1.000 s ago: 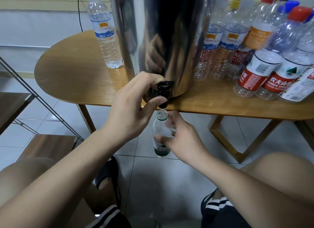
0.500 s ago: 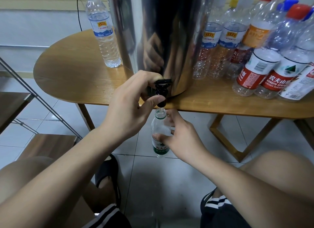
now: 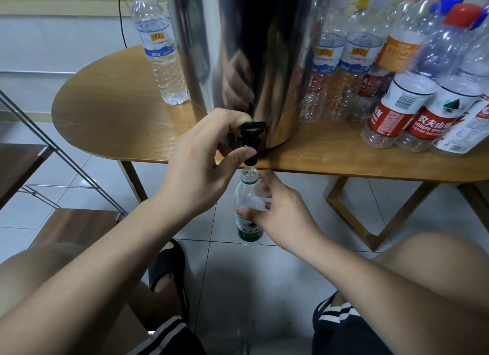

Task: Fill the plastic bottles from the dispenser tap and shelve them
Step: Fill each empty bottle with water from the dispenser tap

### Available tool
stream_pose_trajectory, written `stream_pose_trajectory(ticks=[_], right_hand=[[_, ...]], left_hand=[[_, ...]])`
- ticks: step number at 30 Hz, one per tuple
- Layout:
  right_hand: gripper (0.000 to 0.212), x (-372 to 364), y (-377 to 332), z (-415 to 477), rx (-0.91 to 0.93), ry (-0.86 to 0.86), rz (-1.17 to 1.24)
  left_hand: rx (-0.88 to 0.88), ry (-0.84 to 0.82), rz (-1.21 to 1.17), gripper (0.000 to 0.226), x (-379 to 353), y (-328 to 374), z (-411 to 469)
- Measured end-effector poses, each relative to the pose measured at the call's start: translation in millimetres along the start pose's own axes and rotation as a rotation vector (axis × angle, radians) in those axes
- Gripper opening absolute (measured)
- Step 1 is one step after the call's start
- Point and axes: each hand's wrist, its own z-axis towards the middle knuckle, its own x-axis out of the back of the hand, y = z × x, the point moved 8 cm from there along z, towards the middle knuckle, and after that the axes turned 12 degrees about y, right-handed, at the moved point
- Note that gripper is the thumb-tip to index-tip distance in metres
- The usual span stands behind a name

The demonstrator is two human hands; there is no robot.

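Under tap (image 3: 250,143), bottle (image 3: 248,211) gripped by right hand (image 3: 284,219)

tap (image 3: 250,140) black | bottle (image 3: 247,196) clear, green label | dispenser (image 3: 264,50) mirror steel | table (image 3: 119,116) tan woodgrain | shorts (image 3: 344,331) black, white stripes

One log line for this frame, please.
step: fill | left-hand grip: on dispenser tap | right-hand grip: holds green-label bottle, mouth under tap | rest: capped bottles on table

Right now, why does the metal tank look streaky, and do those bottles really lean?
Head view: the tank mirrors the left hand on the tap as a stretched reflection; the wide lens likely tilts the bottles on the right outward and bows the table edge.
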Motion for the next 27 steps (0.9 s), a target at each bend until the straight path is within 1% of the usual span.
stream_pose_trajectory(ticks=[27], right_hand=[[0.067, -0.1, 2.5, 2.3, 0.013, -0.007, 0.000]], left_hand=[[-0.012, -0.013, -0.005, 0.028, -0.5, 0.6, 0.1]])
